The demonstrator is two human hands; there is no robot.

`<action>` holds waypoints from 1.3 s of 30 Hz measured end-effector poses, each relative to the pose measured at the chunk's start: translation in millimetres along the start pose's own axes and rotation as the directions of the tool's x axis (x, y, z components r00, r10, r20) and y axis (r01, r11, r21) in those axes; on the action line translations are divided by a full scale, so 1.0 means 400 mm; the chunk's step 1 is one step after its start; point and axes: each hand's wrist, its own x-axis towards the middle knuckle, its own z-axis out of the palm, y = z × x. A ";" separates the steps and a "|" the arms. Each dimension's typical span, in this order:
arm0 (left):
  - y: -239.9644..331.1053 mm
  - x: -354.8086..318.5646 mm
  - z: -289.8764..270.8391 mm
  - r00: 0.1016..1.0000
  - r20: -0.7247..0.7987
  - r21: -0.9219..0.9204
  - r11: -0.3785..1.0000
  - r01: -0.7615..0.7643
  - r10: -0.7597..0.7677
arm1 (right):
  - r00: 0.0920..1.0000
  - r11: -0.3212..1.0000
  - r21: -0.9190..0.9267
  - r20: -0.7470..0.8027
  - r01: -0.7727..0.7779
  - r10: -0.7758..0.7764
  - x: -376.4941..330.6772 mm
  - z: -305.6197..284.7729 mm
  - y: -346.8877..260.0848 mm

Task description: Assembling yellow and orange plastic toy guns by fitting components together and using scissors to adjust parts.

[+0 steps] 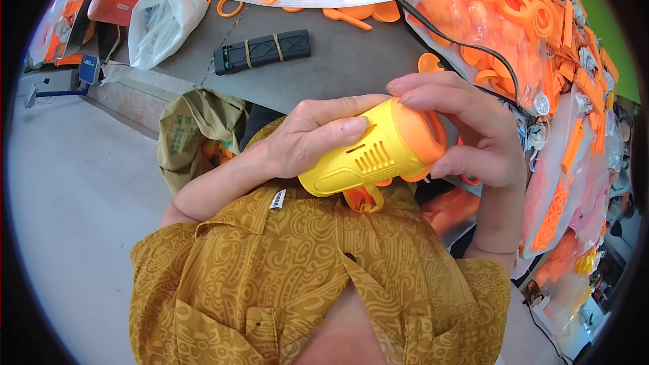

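Left hand gripping yellow vented housing, right hand pinching orange end cap. Cap's on imo, can't tell if fully seated.

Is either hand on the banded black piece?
No: the banded black piece lies on the grey table, while the left hand and right hand hold the yellow-and-orange casing.

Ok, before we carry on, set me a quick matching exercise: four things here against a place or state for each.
1. Yellow housing
2. Orange end piece
3. Black block
4. White bag

A. Wrapped with two tan bands
B. At the fingertips of the right hand
C. Upper left of the view, pale contents showing
D. Held in the left hand

Pairs: 1-D, 2-B, 3-A, 4-C
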 end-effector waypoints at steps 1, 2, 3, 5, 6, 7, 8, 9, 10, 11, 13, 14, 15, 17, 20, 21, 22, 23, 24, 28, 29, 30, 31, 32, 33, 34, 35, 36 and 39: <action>-0.001 -0.001 0.001 1.000 -0.004 -0.019 1.000 0.010 -0.010 | 1.000 1.000 0.002 -0.002 -0.001 0.001 0.000 -0.001 0.004; -0.005 -0.002 0.000 1.000 -0.003 -0.019 1.000 0.013 -0.014 | 1.000 1.000 -0.005 0.018 0.023 -0.023 0.000 -0.005 0.010; -0.010 -0.003 -0.001 1.000 -0.017 0.001 1.000 0.023 -0.023 | 0.998 0.999 -0.012 0.038 0.049 -0.048 0.000 -0.008 0.015; -0.021 -0.006 -0.005 0.999 -0.030 0.021 0.999 0.036 -0.035 | 0.996 0.997 0.028 0.055 0.068 -0.069 -0.004 -0.008 0.041; -0.027 -0.009 -0.008 0.998 -0.028 0.021 0.998 0.053 -0.052 | 0.993 0.994 0.065 0.073 0.084 -0.089 -0.006 -0.007 0.051; -0.031 -0.011 -0.010 0.997 -0.027 0.022 0.997 0.070 -0.069 | 0.994 0.994 0.067 0.069 0.084 -0.088 -0.006 -0.006 0.055; -0.031 -0.012 -0.011 0.997 -0.027 0.022 0.997 0.073 -0.073 | 0.993 0.991 0.098 0.064 0.096 -0.103 -0.005 -0.003 0.058; -0.029 -0.013 -0.012 0.997 -0.028 0.029 0.997 0.074 -0.073 | 0.991 0.986 0.128 0.057 0.110 -0.118 -0.004 -0.001 0.060; -0.029 -0.013 -0.012 0.997 -0.030 0.035 0.997 0.075 -0.074 | 0.992 0.986 0.129 0.053 0.110 -0.117 -0.004 -0.002 0.065; -0.030 -0.014 -0.012 0.997 -0.028 0.036 0.996 0.078 -0.077 | 0.987 0.983 0.125 0.073 0.136 -0.146 -0.004 -0.003 0.070; -0.035 -0.013 -0.013 0.996 -0.064 0.100 0.992 0.071 -0.065 | 0.980 0.979 0.122 0.094 0.165 -0.177 -0.003 -0.003 0.078; -0.039 -0.015 -0.020 0.996 -0.064 0.100 0.992 0.071 -0.065 | 0.981 0.975 0.161 0.092 0.153 -0.170 -0.002 0.001 0.080; -0.044 -0.018 -0.031 0.998 -0.053 0.216 0.976 0.036 -0.025 | 0.983 0.970 0.199 0.089 0.142 -0.162 -0.004 0.007 0.082; -0.057 -0.026 -0.042 0.999 -0.037 0.328 0.945 -0.001 0.014 | 0.981 0.955 0.246 0.064 0.163 -0.184 -0.009 0.028 0.096; -0.062 -0.032 -0.045 0.999 -0.010 0.251 0.967 -0.028 0.032 | 0.982 0.956 0.228 -0.006 0.183 -0.187 -0.011 0.061 0.105; -0.058 -0.028 -0.042 0.998 -0.016 0.222 0.973 -0.056 0.062 | 0.984 0.971 0.165 -0.047 0.175 -0.170 -0.010 0.071 0.109; -0.056 -0.024 -0.041 0.996 -0.023 0.193 0.978 -0.085 0.091 | 0.984 0.969 0.168 -0.047 0.179 -0.173 -0.011 0.081 0.115; -0.053 -0.022 -0.043 0.996 -0.025 0.197 0.977 -0.082 0.089 | 0.978 0.977 0.087 -0.091 0.195 -0.187 -0.014 0.092 0.120; -0.050 -0.019 -0.046 0.993 -0.006 0.231 0.966 -0.115 0.120 | 0.970 0.979 0.006 -0.135 0.206 -0.203 -0.018 0.104 0.121; -0.050 -0.013 -0.054 0.986 0.078 0.223 0.961 -0.160 0.146 | 0.946 0.982 0.052 -0.281 0.184 -0.163 -0.029 0.150 0.107; -0.051 -0.016 -0.053 0.987 0.081 0.229 0.961 -0.157 0.142 | 0.939 0.982 0.044 -0.302 0.183 -0.162 -0.033 0.154 0.110; -0.054 -0.021 -0.055 0.991 0.070 0.183 0.975 -0.123 0.112 | 0.934 0.984 0.040 -0.321 0.176 -0.154 -0.032 0.159 0.113; -0.056 -0.026 -0.057 0.995 0.060 0.136 0.987 -0.089 0.081 | 0.933 0.984 0.043 -0.325 0.175 -0.152 -0.031 0.162 0.115; -0.057 -0.029 -0.060 0.995 0.061 0.136 0.987 -0.083 0.076 | 0.928 0.988 -0.001 -0.344 0.155 -0.146 -0.030 0.165 0.116; -0.059 -0.032 -0.058 0.996 0.035 0.145 0.986 -0.080 0.076 | 0.920 0.990 -0.045 -0.364 0.136 -0.144 -0.035 0.169 0.117; -0.061 -0.034 -0.056 0.997 0.010 0.154 0.985 -0.077 0.077 | 0.918 0.989 -0.043 -0.368 0.138 -0.144 -0.041 0.177 0.116; -0.060 -0.039 -0.050 0.997 0.011 0.157 0.985 -0.073 0.072 | 0.890 0.981 -0.149 -0.420 0.126 -0.178 -0.047 0.190 0.114; -0.055 -0.043 -0.039 0.998 -0.013 0.142 0.988 -0.066 0.069 | 0.857 0.962 -0.255 -0.468 0.103 -0.215 -0.054 0.201 0.111; -0.057 -0.047 -0.034 0.997 -0.048 0.125 0.991 -0.052 0.059 | 0.782 0.916 -0.397 -0.553 0.056 -0.288 -0.062 0.226 0.118</action>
